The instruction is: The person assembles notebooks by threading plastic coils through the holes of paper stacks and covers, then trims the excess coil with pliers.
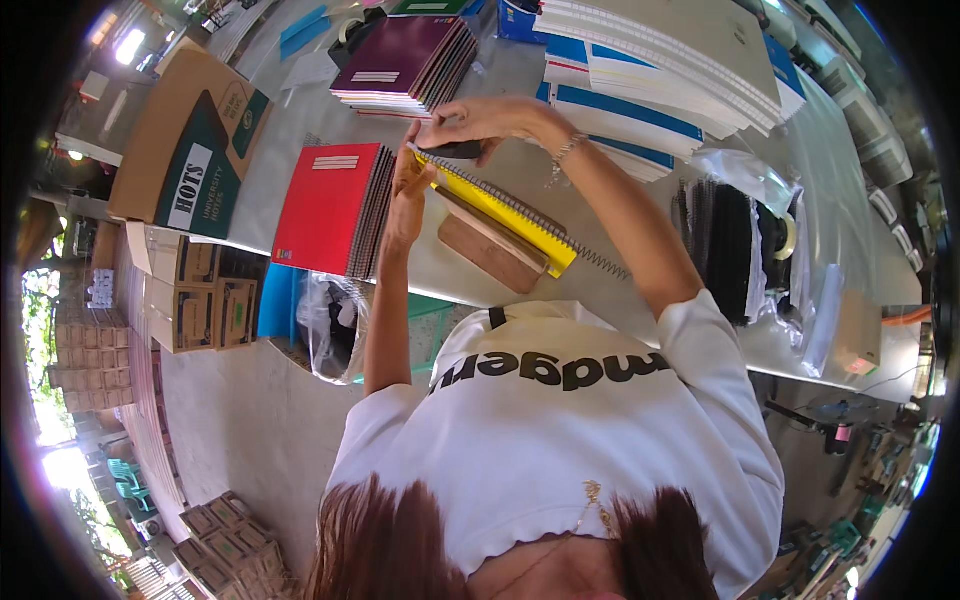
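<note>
Yellow spiral-bound notebook [512, 218] lies aslant on the worktop [302, 115], its upper-left end at our fingers and its dark coil [596, 261] running past the lower-right end. From the left, we first see an open cardboard box [150, 150] with green panels, well apart from the fingers. Nearer, just left of our left hand, sits a stack of red spiral notebooks [325, 215]. Our left hand [405, 195] is upright, fingers and thumb pinching the notebook's end. Beyond these fingers stands a stack of purple notebooks [395, 58]. Our right hand [492, 122] comes over from the right, its fingers curled around a dark hand tool [458, 150], partly hidden, whose kind we cannot tell; it is right by the coil's upper end. Below the fingers, toward our body, a wooden block [490, 245] lies alongside the notebook. Right of our fingers, past the wrist, are stacks of blue-edged white pages [630, 112]; farther right, well apart from them, we see a bunch of black coils [722, 250] and a tape roll [786, 238].
</note>
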Action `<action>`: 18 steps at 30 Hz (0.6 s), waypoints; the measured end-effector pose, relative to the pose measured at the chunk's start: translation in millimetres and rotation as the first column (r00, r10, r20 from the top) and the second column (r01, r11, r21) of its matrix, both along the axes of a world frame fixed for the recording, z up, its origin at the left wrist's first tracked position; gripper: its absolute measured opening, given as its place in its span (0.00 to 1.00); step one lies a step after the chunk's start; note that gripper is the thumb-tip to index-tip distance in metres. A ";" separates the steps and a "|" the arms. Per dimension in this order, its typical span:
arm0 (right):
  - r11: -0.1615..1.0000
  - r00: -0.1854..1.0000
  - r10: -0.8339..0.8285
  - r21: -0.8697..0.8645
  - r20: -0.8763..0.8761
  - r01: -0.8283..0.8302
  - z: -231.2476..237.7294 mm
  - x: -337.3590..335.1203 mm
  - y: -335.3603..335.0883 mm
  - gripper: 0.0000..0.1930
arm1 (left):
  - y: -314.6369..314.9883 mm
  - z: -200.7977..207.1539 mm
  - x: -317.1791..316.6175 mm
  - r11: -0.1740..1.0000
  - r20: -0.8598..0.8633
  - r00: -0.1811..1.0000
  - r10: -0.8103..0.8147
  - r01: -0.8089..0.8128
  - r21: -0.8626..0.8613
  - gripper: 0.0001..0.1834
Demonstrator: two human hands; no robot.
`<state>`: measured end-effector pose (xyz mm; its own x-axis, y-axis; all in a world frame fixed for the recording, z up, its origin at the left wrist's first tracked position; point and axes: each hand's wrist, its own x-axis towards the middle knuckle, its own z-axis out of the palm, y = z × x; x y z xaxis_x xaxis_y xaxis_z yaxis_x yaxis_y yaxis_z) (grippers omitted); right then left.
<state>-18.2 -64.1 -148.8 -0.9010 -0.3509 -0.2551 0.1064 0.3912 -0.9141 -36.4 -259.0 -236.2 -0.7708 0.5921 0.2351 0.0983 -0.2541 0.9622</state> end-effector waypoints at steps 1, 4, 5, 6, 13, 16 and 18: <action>0.940 0.997 -0.020 0.340 -0.073 0.043 -17.9 -4.6 5.8 0.31 | 2.8 5.3 1.0 0.999 -0.035 0.999 0.013 -0.015 -0.038 0.38; 0.663 0.978 -0.108 0.720 -0.178 0.204 -72.1 -32.7 30.7 0.31 | 7.7 12.0 -1.6 0.995 -0.097 0.995 0.022 -0.031 -0.094 0.39; 0.799 0.971 -0.205 0.552 -0.122 0.238 -71.5 -32.0 38.0 0.30 | 5.5 8.9 -3.1 0.996 -0.078 0.997 0.006 -0.013 -0.089 0.39; 0.890 0.957 -0.286 0.358 -0.044 0.283 -71.2 -32.7 42.0 0.30 | 3.6 6.1 -5.0 0.997 -0.060 0.998 -0.010 0.005 -0.083 0.39; 0.988 0.997 -0.074 0.139 0.032 0.069 -30.8 -30.9 15.2 0.31 | 1.5 2.0 -3.3 0.992 -0.023 0.998 0.053 -0.056 -0.116 0.37; 0.942 0.977 -0.200 -0.259 0.079 0.214 -47.8 -21.4 20.1 0.28 | 5.0 7.0 3.6 0.997 -0.093 0.993 0.065 -0.069 -0.043 0.36; 0.993 0.995 -0.094 0.082 0.033 0.091 -46.2 -23.7 18.3 0.28 | 7.6 3.7 -1.0 0.996 -0.087 0.993 0.079 -0.083 -0.041 0.33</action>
<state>-41.9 -45.8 -195.0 -0.9182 -0.2439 -0.3122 0.1779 0.4502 -0.8750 -37.4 -251.5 -232.5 -0.7947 0.5402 0.2767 0.1990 -0.1988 0.9596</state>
